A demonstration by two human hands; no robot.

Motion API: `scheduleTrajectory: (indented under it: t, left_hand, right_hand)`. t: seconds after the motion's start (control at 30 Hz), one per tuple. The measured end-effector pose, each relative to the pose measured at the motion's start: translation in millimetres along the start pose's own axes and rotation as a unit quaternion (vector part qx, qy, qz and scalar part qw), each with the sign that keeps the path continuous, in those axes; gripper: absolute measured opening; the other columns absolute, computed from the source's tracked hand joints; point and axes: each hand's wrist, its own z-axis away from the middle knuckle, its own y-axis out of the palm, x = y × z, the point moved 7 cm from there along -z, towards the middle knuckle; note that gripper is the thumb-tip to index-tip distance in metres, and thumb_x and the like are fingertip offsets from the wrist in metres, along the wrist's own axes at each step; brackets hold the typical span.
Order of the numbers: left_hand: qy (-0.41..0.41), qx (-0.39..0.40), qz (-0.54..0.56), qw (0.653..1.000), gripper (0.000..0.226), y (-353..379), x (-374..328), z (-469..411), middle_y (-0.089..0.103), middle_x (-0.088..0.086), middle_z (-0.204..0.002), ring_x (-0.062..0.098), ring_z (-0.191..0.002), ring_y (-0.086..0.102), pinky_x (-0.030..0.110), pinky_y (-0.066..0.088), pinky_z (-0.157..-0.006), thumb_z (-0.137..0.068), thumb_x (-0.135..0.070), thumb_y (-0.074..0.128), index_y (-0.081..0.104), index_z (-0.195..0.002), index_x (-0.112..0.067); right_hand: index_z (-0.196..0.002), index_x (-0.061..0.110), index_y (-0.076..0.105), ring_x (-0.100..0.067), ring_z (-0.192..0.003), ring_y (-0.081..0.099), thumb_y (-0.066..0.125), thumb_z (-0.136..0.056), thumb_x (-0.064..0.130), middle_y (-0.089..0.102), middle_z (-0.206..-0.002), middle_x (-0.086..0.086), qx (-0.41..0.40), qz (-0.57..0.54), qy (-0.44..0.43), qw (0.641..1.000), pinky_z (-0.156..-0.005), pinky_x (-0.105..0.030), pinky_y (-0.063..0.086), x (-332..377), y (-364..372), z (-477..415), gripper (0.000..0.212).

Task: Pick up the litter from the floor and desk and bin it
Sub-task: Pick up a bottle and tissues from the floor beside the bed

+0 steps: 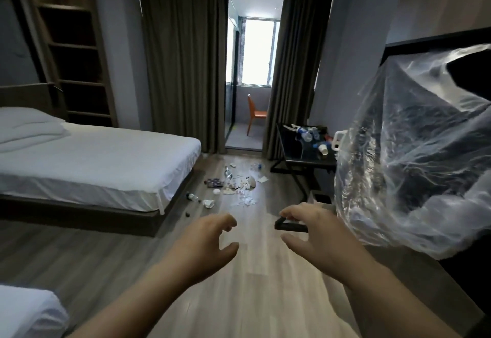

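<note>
A grey wood-plank floor (239, 298) is seen running from the viewer to a doorway framed by long brown curtains (183, 58). The left side is taken up by a white-sheeted bed (93, 165), with open wooden shelving (77, 58) set behind it. The right side is filled by a large clear plastic bag (411, 165), crumpled and raised off the floor; what holds it up cannot be told. Beyond the bag, a black desk (305, 163) is placed against the right wall. An orange chair (255, 114) is seen past the doorway.

Both hands are held out low in front. The left hand (207, 242) and the right hand (316, 236) are kept apart, fingers spread and loosely curved, and nothing is gripped by either.

The floor litter (236, 183) is scattered well beyond the fingertips, between the foot of the bed and the desk: wrappers, paper scraps and crushed plastic bottles. One bottle (192, 197) is lain just beside the bed base. More bottles and cartons, the desk litter (313, 138), are heaped on the desk, with a white paper cup (323, 149) tipped at its near edge, further from the hands than the floor heap.
</note>
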Motion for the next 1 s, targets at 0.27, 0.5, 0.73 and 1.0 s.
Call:
scheduleTrajectory:
  t: [0.27,0.5,0.73,1.0]
  left_hand:
    - [-0.064,0.016,-0.01,0.998,0.039,15,94,-107,0.058,-0.018,-0.117,-0.001,-0.105,0.054,0.017,0.043,-0.088,-0.085,-0.045,0.061,0.054,-0.121,-0.033]
    - [-0.1,0.037,0.002,0.994,0.04,39,202,-203,0.058,-0.015,-0.118,0.002,-0.105,0.055,0.019,0.046,-0.088,-0.084,-0.042,0.062,0.055,-0.122,-0.032]
    - [-0.104,0.046,0.004,0.993,0.04,37,313,-318,0.059,-0.015,-0.116,0.002,-0.104,0.056,0.022,0.047,-0.089,-0.084,-0.042,0.061,0.055,-0.121,-0.031]
    - [-0.098,0.095,0.019,0.99,0.041,75,381,-437,0.057,-0.013,-0.121,0.002,-0.105,0.056,0.018,0.045,-0.087,-0.085,-0.041,0.06,0.054,-0.124,-0.029]
  right_hand:
    - [-0.12,0.029,0.059,-0.003,-0.105,0.055,0.063,-0.084,0.037,0.057,-0.109,0.017,0.045,-0.044,-0.014,0.998,-0.093,-0.029,0.047,-35,61,-143,0.036]
    - [-0.123,0.032,0.056,-0.001,-0.108,0.052,0.06,-0.086,0.04,0.056,-0.114,0.017,0.065,-0.031,-0.018,0.997,-0.088,-0.023,0.046,-56,132,-272,0.037]
    - [-0.122,0.034,0.055,0.001,-0.107,0.051,0.058,-0.087,0.044,0.054,-0.113,0.02,0.089,-0.014,0.017,0.996,-0.085,-0.023,0.047,-72,192,-409,0.037]
    - [-0.125,0.035,0.055,0.0,-0.11,0.051,0.058,-0.086,0.045,0.057,-0.116,0.019,0.13,-0.023,0.059,0.989,-0.091,-0.02,0.043,-124,253,-521,0.041]
